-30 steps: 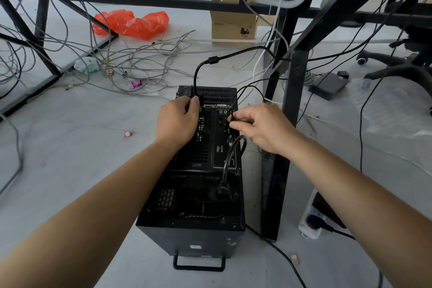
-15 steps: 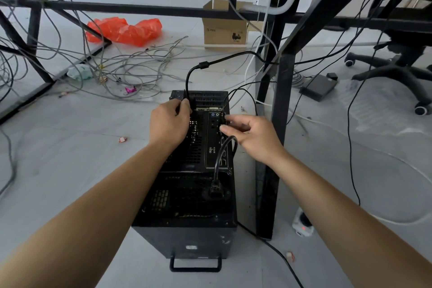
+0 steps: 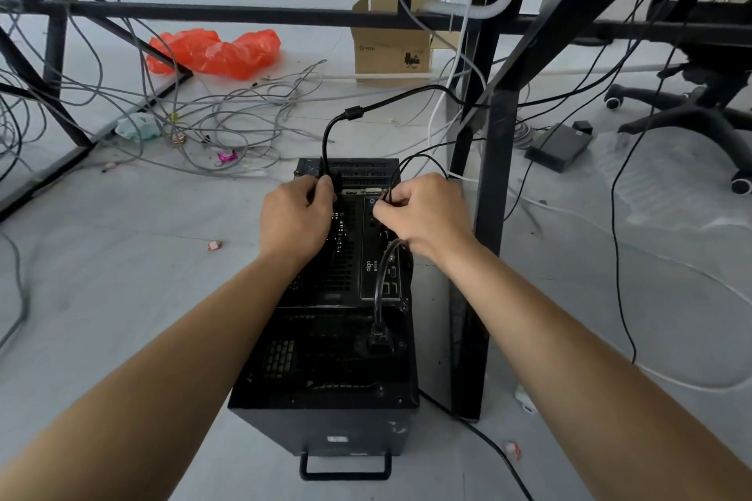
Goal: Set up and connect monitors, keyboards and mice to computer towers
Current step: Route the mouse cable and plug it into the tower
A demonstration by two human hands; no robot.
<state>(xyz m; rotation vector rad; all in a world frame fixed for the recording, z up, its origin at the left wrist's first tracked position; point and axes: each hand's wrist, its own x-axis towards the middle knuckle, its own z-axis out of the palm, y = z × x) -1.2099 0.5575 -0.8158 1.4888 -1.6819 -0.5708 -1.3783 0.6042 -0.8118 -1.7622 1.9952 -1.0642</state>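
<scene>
On the floor, head view: the tower lies flat with its rear panel facing up. Its handle is at the near end, and the desk leg stands just to its right.
Left hand: over the far left part of the rear panel. The fingers are curled round the plug of the thick cable and hold it against the panel beside the slot covers.
Thick cable: rises from the left hand in an arc, carries a ferrite bead, then runs right and passes behind the desk leg.
Right hand: over the far right part of the panel, near the left hand but apart from it. Thumb and forefinger pinch the thin cables just above the port strip. The fingers hide the cable ends, so it cannot be told whether a plug sits in a port.
Thin cables: black loops arch from the right hand toward the desk leg.
Power cord: plugged into the socket at the near right of the panel. It arches up to a point under the right wrist.
Far floor: loose grey cables lie beyond the tower. An orange bag and a box lie further back.
Right side: a chair base and a black adapter sit well apart from the tower.
</scene>
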